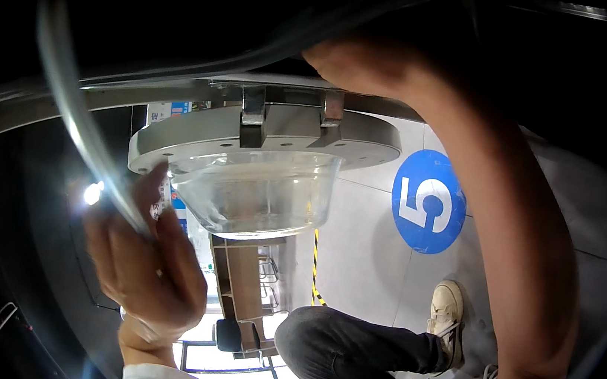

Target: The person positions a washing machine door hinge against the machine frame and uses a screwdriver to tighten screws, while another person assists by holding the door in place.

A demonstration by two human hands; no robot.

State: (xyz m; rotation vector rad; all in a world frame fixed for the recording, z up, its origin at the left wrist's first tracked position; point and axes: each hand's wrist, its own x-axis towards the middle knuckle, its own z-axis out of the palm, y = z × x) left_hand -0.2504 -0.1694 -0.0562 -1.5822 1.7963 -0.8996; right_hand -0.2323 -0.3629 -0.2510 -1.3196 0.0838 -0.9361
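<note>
My left hand (148,269) is at the lower left, somewhat blurred, with its fingers closed around a pale, glossy curved strip (72,114). The strip rises from the fingers toward the dark upper left; whether it is a tube or a flat band I cannot tell. From the lower right my right arm arches up to a dark rim (258,61), where my right hand (366,66) rests against the edge. Its fingers are hidden in shadow. Between the arms hangs a round grey door (288,128) with a clear glass bowl (258,192), like that of a front-loading washing machine.
Two metal hinge brackets (254,105) join the door to the rim. Grey floor tiles carry a blue round floor sticker (429,202) and yellow-black tape (315,269). My bent leg in dark trousers (353,345) and a pale shoe (447,311) lie below. Wooden shelving (242,280) stands farther off.
</note>
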